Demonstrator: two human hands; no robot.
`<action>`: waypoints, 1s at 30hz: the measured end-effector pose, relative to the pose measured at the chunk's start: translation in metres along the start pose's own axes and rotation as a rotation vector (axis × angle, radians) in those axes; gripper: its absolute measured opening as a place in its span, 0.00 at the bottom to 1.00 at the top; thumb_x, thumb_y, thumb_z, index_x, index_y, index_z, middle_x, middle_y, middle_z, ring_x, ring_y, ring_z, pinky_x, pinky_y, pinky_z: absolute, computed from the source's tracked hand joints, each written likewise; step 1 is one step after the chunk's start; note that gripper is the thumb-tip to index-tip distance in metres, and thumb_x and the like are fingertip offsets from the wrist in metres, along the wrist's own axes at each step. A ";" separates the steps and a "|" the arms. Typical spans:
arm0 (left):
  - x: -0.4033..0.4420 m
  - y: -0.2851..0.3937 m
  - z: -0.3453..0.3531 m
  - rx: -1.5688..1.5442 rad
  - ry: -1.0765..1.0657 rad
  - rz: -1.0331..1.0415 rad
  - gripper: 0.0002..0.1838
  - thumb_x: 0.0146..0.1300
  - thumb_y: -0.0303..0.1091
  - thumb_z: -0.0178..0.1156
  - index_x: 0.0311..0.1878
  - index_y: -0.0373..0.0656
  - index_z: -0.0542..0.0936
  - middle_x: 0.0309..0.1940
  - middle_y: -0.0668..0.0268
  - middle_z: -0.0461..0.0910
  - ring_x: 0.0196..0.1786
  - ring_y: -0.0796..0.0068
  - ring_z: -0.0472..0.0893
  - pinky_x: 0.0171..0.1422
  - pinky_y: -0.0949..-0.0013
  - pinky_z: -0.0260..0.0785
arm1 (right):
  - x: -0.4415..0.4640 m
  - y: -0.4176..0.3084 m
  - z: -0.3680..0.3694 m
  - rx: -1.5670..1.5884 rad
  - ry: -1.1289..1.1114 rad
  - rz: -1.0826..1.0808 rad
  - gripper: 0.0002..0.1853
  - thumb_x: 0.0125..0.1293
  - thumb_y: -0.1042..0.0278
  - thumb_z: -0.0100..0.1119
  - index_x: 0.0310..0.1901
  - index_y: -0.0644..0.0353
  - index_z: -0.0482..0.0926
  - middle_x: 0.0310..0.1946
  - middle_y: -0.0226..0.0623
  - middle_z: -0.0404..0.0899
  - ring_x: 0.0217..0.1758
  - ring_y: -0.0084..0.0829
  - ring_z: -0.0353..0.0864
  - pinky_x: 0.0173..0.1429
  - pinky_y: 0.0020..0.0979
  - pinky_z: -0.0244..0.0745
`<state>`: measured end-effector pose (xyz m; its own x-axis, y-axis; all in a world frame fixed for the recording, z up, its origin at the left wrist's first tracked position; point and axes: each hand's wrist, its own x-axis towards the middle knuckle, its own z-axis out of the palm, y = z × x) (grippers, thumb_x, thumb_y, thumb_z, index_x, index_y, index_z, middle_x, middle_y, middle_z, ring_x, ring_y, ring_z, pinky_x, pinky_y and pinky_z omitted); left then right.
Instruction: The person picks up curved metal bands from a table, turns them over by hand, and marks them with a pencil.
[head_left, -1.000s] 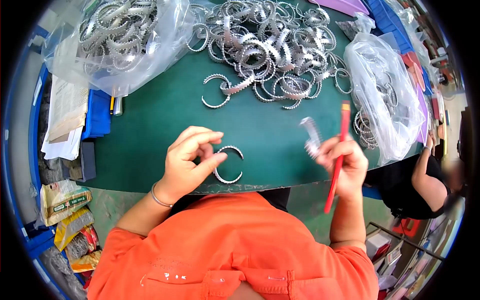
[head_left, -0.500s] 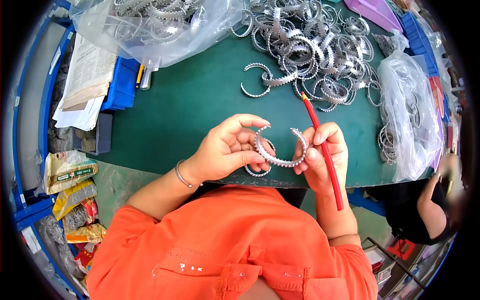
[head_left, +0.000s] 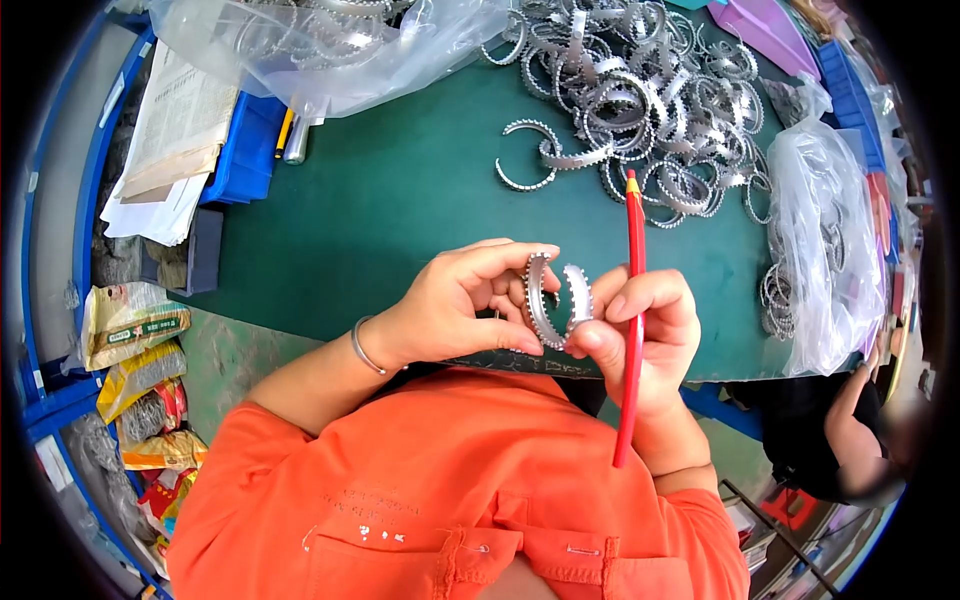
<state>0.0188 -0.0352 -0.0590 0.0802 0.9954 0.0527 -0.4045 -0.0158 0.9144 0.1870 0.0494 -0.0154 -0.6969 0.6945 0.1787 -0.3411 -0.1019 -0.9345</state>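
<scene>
A silver open ring [head_left: 540, 303] with a toothed edge is held between my two hands above the near edge of the green table. My left hand [head_left: 462, 298] pinches its left side between thumb and fingers. The fingertips of my right hand [head_left: 655, 335] grip the other side. That same hand also holds a red pencil [head_left: 637, 235], its yellow-and-red tip pointing away from me. Whether a second ring lies behind my left fingers cannot be made out. Beyond my hands, a few similar open rings [head_left: 527, 186] lie at the front of a large heap [head_left: 640, 110].
A clear plastic bag [head_left: 400, 75] with more rings lies at the back left, another bag [head_left: 825, 250] on the right. Papers [head_left: 175, 130] rest by a blue bin [head_left: 245, 150] at left. Another person's arm [head_left: 853, 430] shows at the right edge.
The ring has turned from lying face-up to standing more edge-on, its gap narrower in view. My hands have come closer together, and the pencil stands more upright. The view has shifted slightly.
</scene>
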 end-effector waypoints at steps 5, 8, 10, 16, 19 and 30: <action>0.000 -0.001 0.003 0.101 0.030 0.111 0.49 0.40 0.22 0.73 0.66 0.37 0.55 0.56 0.56 0.67 0.51 0.72 0.74 0.55 0.68 0.68 | 0.009 0.005 -0.001 -0.348 -0.238 -0.237 0.13 0.49 0.82 0.66 0.34 0.62 0.71 0.25 0.39 0.76 0.27 0.28 0.76 0.36 0.30 0.74; 0.000 -0.002 0.002 0.171 0.058 0.124 0.47 0.39 0.22 0.74 0.64 0.37 0.58 0.55 0.56 0.68 0.48 0.74 0.75 0.53 0.69 0.68 | 0.010 0.007 -0.004 -0.422 -0.326 -0.305 0.14 0.52 0.81 0.63 0.40 0.65 0.73 0.27 0.39 0.77 0.27 0.29 0.76 0.37 0.30 0.74; -0.001 0.002 0.003 0.209 0.091 0.123 0.46 0.39 0.21 0.74 0.63 0.37 0.59 0.54 0.57 0.69 0.47 0.75 0.76 0.50 0.71 0.70 | 0.005 0.011 -0.006 -0.549 -0.032 -0.323 0.15 0.59 0.75 0.57 0.48 0.68 0.72 0.27 0.40 0.77 0.28 0.30 0.76 0.38 0.31 0.74; -0.002 0.004 0.006 0.312 0.174 0.032 0.43 0.39 0.23 0.74 0.60 0.35 0.62 0.46 0.61 0.73 0.37 0.81 0.77 0.36 0.80 0.70 | 0.009 0.029 -0.026 -0.390 0.114 -0.508 0.15 0.68 0.60 0.47 0.43 0.66 0.71 0.27 0.41 0.75 0.25 0.28 0.72 0.34 0.29 0.67; -0.003 0.005 0.005 0.335 0.181 0.028 0.42 0.39 0.24 0.75 0.59 0.34 0.64 0.44 0.62 0.74 0.36 0.83 0.77 0.35 0.81 0.70 | 0.014 0.031 -0.028 -0.496 -0.009 -0.519 0.07 0.64 0.67 0.50 0.36 0.60 0.68 0.21 0.34 0.75 0.23 0.27 0.70 0.38 0.33 0.62; -0.003 0.006 0.006 0.378 0.173 0.018 0.41 0.38 0.27 0.76 0.57 0.33 0.66 0.43 0.61 0.74 0.33 0.85 0.76 0.34 0.82 0.71 | 0.016 0.032 -0.026 -0.512 -0.078 -0.472 0.04 0.57 0.75 0.52 0.29 0.58 0.67 0.17 0.32 0.74 0.22 0.27 0.66 0.38 0.34 0.60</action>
<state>0.0216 -0.0386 -0.0510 -0.0907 0.9954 0.0309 -0.0392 -0.0346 0.9986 0.1816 0.0756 -0.0502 -0.5974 0.5271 0.6044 -0.2911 0.5597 -0.7759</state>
